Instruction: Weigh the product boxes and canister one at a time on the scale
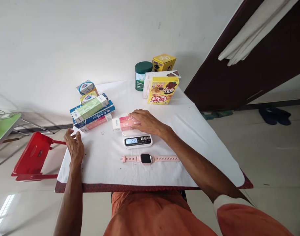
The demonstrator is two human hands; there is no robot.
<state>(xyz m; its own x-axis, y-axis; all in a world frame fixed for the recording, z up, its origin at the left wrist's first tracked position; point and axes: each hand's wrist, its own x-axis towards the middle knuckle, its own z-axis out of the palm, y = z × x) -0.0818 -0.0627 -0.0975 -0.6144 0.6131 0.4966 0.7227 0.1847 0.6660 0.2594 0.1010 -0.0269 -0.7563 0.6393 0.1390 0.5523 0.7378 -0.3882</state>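
Note:
A pink and white box (122,123) lies across the platform of a white kitchen scale (138,144). My right hand (148,122) is on the box's right end, fingers over the top and closed round it. Lit digits on the scale's display seem to read 219. In front of the scale, a pink smartwatch (146,159) is stretched out flat, its screen dark. My left hand (74,144) hovers by the table's left edge, fingers loosely bent and apart, holding nothing. Just beyond it are stacked toothpaste-style boxes (92,108), green on blue, with a pink one beside.
Two small soap-like boxes (86,91) are behind the stack. At the back stand a green-lidded tub (143,76), a yellow snack box (162,91), a white box (147,84) and another yellow box (164,62). A red chair (36,157) adjoins the white-covered table (103,177).

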